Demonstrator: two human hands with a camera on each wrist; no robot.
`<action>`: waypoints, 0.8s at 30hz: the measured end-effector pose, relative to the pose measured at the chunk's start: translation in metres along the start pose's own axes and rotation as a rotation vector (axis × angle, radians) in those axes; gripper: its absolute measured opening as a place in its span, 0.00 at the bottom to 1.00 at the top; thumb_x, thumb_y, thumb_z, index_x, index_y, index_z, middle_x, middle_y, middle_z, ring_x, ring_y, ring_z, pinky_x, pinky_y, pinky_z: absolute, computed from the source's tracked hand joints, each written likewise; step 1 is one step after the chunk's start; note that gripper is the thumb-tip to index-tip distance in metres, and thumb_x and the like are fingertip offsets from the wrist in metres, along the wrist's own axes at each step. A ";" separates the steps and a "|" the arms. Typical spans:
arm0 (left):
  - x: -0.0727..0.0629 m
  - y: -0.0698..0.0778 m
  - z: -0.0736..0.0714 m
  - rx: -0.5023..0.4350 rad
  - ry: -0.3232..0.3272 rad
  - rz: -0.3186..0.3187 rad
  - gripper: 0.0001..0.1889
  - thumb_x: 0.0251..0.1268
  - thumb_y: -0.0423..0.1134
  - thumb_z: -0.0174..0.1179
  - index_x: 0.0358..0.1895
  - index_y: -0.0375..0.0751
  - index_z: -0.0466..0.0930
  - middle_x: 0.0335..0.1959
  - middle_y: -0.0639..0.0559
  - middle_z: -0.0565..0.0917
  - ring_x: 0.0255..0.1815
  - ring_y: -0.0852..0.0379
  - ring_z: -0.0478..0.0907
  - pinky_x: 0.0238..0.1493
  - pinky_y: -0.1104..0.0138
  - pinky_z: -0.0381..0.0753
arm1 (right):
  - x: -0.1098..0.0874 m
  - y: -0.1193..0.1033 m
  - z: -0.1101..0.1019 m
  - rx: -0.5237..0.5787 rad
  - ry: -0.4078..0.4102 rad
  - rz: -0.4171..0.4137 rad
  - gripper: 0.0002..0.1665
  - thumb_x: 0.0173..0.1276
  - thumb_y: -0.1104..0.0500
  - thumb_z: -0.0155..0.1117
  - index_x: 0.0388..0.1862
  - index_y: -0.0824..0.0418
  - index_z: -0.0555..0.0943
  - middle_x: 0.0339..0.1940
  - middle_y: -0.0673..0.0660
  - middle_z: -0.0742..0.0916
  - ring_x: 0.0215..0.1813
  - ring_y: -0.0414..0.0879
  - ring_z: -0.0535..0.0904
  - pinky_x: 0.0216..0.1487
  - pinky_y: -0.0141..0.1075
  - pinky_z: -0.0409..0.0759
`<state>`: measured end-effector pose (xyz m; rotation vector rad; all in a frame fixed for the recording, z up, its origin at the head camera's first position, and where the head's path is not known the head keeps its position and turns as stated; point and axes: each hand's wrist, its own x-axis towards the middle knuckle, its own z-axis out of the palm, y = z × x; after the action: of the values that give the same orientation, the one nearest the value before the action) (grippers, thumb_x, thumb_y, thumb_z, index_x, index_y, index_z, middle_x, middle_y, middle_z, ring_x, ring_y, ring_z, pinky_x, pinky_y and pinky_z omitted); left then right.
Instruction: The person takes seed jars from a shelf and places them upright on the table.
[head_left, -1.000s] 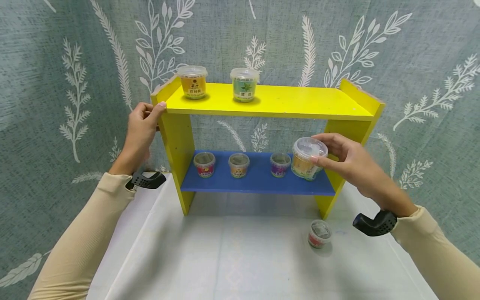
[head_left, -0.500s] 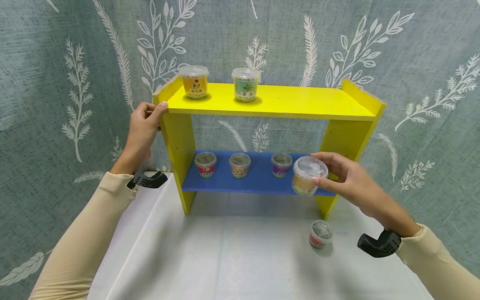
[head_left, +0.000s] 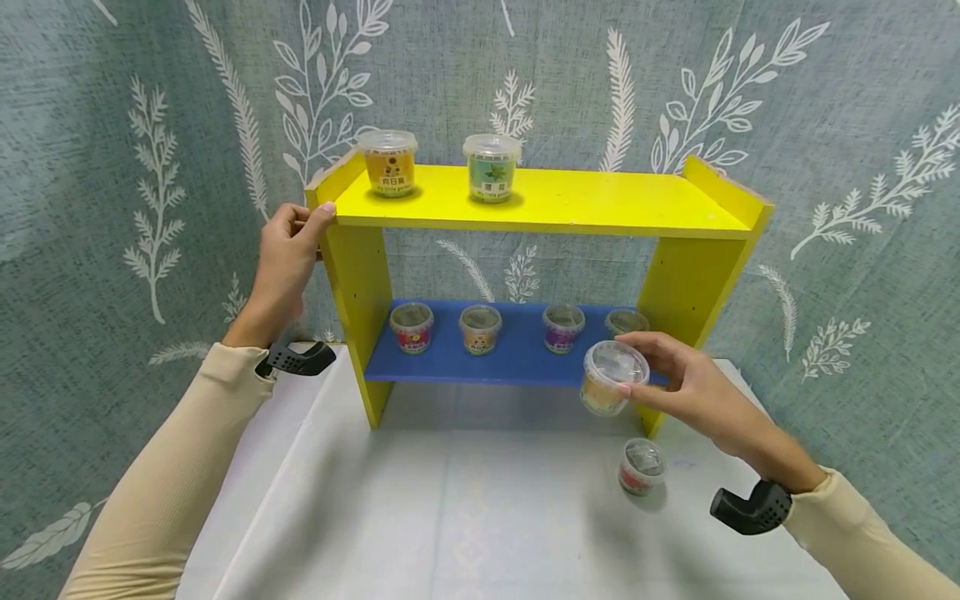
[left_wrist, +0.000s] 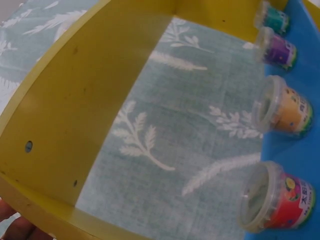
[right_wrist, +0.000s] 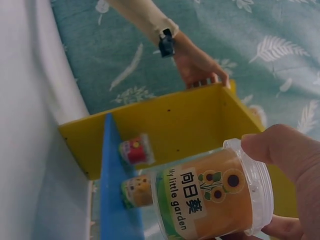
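Observation:
My right hand grips a clear lidded plastic tub by its rim, in front of the blue lower shelf. In the right wrist view this tub has an orange label with sunflowers and "My little garden". My left hand holds the upper left corner of the yellow shelf unit. Along the blue shelf stand a red tub, an orange tub, a purple tub and a green tub. That last one is partly hidden by the right hand in the head view.
On the yellow top stand an orange sunflower tub and a green mint-leaf tub. A red-labelled tub sits on the white tablecloth, before the unit's right leg. Leaf-patterned cloth hangs behind.
My right hand has lowered the sunflower tub from the blue shelf's level to below its front edge, uncovering the tub behind. The left hand stays at the corner.

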<state>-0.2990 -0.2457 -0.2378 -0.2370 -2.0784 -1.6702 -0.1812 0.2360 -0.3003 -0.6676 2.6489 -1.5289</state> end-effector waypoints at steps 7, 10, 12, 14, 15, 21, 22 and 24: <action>0.000 0.000 0.001 0.003 0.015 -0.001 0.19 0.76 0.60 0.56 0.46 0.47 0.71 0.46 0.52 0.74 0.47 0.56 0.74 0.52 0.63 0.72 | -0.001 0.013 0.007 0.040 -0.003 -0.001 0.34 0.71 0.59 0.72 0.72 0.60 0.70 0.68 0.60 0.78 0.63 0.41 0.79 0.53 0.35 0.83; 0.000 0.001 0.001 0.002 0.015 -0.002 0.20 0.76 0.60 0.56 0.46 0.47 0.71 0.46 0.52 0.74 0.47 0.55 0.74 0.52 0.62 0.72 | -0.001 0.019 0.010 0.054 -0.009 0.005 0.35 0.70 0.59 0.73 0.72 0.60 0.70 0.69 0.60 0.77 0.63 0.37 0.78 0.53 0.35 0.83; -0.001 0.001 0.001 0.003 0.012 0.000 0.20 0.76 0.60 0.55 0.46 0.47 0.71 0.47 0.52 0.74 0.47 0.55 0.74 0.52 0.62 0.72 | -0.001 0.023 0.013 0.068 -0.016 0.016 0.36 0.70 0.58 0.73 0.72 0.60 0.70 0.69 0.60 0.77 0.64 0.38 0.78 0.54 0.35 0.83; -0.001 0.001 0.001 0.004 0.011 0.001 0.20 0.76 0.60 0.55 0.46 0.47 0.71 0.47 0.52 0.73 0.47 0.55 0.74 0.52 0.62 0.72 | -0.001 0.027 0.016 0.073 -0.021 0.027 0.36 0.69 0.58 0.74 0.72 0.60 0.70 0.68 0.60 0.78 0.65 0.41 0.78 0.54 0.35 0.83; -0.001 0.000 0.001 0.003 0.011 0.002 0.20 0.76 0.60 0.55 0.47 0.47 0.71 0.47 0.52 0.73 0.47 0.55 0.74 0.52 0.62 0.72 | -0.001 0.030 0.018 0.078 -0.022 0.033 0.36 0.69 0.58 0.74 0.72 0.60 0.70 0.68 0.60 0.78 0.66 0.44 0.78 0.54 0.35 0.83; -0.001 0.001 0.002 0.002 0.010 0.001 0.20 0.76 0.60 0.55 0.47 0.47 0.70 0.47 0.52 0.73 0.47 0.55 0.74 0.52 0.62 0.71 | -0.002 0.043 0.026 0.059 -0.025 0.057 0.37 0.68 0.56 0.75 0.71 0.60 0.70 0.67 0.60 0.79 0.69 0.60 0.75 0.55 0.35 0.82; -0.001 0.001 0.002 0.003 0.011 0.001 0.20 0.76 0.60 0.55 0.47 0.47 0.70 0.47 0.52 0.73 0.47 0.55 0.74 0.52 0.62 0.71 | -0.002 0.045 0.027 0.054 -0.026 0.060 0.37 0.67 0.56 0.76 0.71 0.60 0.70 0.67 0.60 0.79 0.70 0.61 0.74 0.56 0.35 0.81; -0.001 0.001 0.002 0.000 0.010 0.001 0.19 0.76 0.60 0.55 0.47 0.47 0.70 0.46 0.52 0.73 0.47 0.55 0.74 0.52 0.62 0.71 | -0.002 0.048 0.029 0.047 -0.031 0.066 0.37 0.68 0.55 0.75 0.71 0.59 0.70 0.67 0.59 0.79 0.70 0.61 0.74 0.57 0.36 0.80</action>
<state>-0.2984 -0.2434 -0.2381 -0.2300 -2.0708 -1.6672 -0.1902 0.2337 -0.3561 -0.5901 2.5770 -1.5447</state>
